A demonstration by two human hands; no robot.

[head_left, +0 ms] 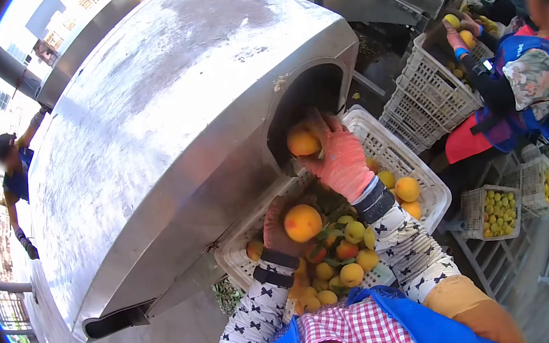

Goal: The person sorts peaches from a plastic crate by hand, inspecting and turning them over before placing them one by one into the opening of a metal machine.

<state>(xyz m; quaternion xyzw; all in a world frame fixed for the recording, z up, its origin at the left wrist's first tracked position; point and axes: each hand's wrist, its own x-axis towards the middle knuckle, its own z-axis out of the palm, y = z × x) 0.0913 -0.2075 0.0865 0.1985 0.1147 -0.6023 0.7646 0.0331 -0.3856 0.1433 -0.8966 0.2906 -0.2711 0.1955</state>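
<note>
My right hand [343,162], in a coral glove, is closed around an orange-yellow fruit [303,141] at the dark opening [303,101] of a large metal machine [157,83]. My left hand [278,230], also gloved, holds a bigger orange fruit [303,223] with a red blush, lower and to the left. Beneath both hands is a white plastic crate [438,199] holding several yellow and orange fruits [351,274] with green leaves among them. The left hand's fingers are partly hidden behind its fruit.
At the right a co-worker [521,80] holds fruits over stacked white crates [425,94]. More fruit crates [501,211] stand at the lower right. Another person [18,169] is at the far left, beyond the machine. Its metal side borders my crate.
</note>
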